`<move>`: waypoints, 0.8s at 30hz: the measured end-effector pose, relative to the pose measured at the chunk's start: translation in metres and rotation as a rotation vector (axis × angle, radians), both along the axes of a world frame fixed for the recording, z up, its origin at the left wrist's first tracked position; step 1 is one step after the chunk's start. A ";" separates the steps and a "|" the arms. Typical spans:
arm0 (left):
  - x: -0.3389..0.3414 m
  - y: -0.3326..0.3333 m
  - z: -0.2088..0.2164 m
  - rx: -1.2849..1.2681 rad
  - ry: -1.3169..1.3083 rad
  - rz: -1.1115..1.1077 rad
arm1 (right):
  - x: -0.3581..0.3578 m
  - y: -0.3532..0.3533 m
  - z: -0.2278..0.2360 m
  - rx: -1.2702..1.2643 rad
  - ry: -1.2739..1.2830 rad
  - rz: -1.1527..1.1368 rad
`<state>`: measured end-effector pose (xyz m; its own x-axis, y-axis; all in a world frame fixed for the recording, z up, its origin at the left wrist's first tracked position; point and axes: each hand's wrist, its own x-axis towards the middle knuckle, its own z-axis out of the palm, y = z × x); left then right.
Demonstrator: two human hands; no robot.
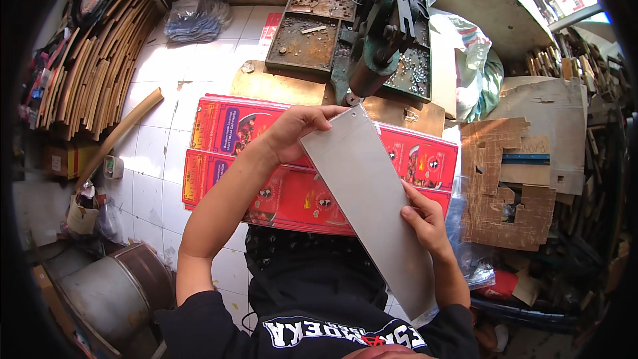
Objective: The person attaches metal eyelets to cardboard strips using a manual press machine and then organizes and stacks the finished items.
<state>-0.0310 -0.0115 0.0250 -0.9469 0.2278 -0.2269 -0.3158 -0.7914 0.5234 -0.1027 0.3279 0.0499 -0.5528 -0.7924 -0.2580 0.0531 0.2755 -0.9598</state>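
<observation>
A long, flat grey panel [372, 206] lies slantwise between my hands, its plain side up and its near end close to my body. My left hand [292, 133] is closed on its far left edge. My right hand [425, 219] grips its right edge around the middle, thumb on top. At the panel's far end, near a corner, is a small round metal eyelet or hole. That corner sits right at the nose of a dark green hand press [375, 66]. Beneath the panel and my hands lie stacks of red printed cardboard sheets [299, 193].
Behind the press, a metal tray [302, 43] holds small metal bits and rings in compartments. Cut cardboard [512, 206] leans at the right beside a striped sack [482, 70]. Cardboard pieces [100, 60] stand stacked at the left, above a metal drum [119, 286]. Plastic bags [196, 18] lie on white tiles.
</observation>
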 end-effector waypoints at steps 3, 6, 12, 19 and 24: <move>-0.006 -0.001 0.006 -0.087 -0.024 0.022 | -0.005 -0.007 0.003 -0.005 0.007 -0.019; -0.010 -0.003 0.013 -0.240 -0.056 0.042 | -0.010 -0.012 0.004 -0.006 0.028 -0.019; -0.018 -0.010 0.019 -0.582 -0.088 0.033 | -0.017 -0.017 0.003 0.014 0.029 -0.003; -0.023 -0.007 0.024 -0.873 -0.049 0.072 | -0.016 -0.021 0.002 0.022 0.070 -0.040; -0.026 -0.003 0.025 -0.980 -0.027 0.108 | -0.015 -0.023 0.001 0.013 0.080 -0.062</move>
